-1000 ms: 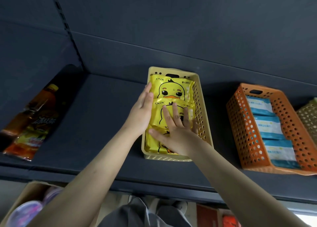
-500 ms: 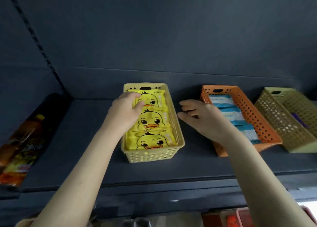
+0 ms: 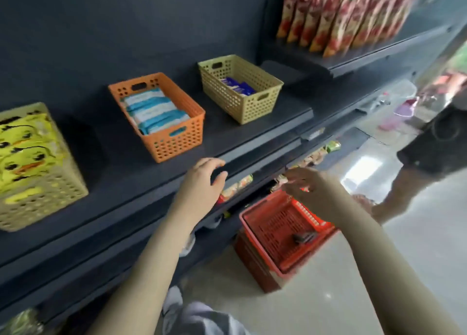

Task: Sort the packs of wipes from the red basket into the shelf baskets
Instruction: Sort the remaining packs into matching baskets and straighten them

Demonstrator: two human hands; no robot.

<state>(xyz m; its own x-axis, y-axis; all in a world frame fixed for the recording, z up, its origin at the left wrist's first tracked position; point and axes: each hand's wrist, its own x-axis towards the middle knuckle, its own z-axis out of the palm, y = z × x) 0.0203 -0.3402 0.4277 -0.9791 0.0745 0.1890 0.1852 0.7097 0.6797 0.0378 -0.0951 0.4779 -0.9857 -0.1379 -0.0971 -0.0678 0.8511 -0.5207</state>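
Both hands have left the yellow basket (image 3: 38, 198); left hand (image 3: 202, 180) and right hand (image 3: 313, 193) hover empty, fingers loose.

You see on your charcoal shelf (image 3: 126, 183):
- pale yellow basket (image 3: 38, 203), duck packs (image 3: 25, 147) bright yellow with black eyes and orange bills
- orange basket (image 3: 177, 142), striped packs (image 3: 154, 112) blue and white
- beige basket (image 3: 252, 102), dark blue packs (image 3: 238, 85)

Below it: red basket (image 3: 252, 259), lattice-patterned.
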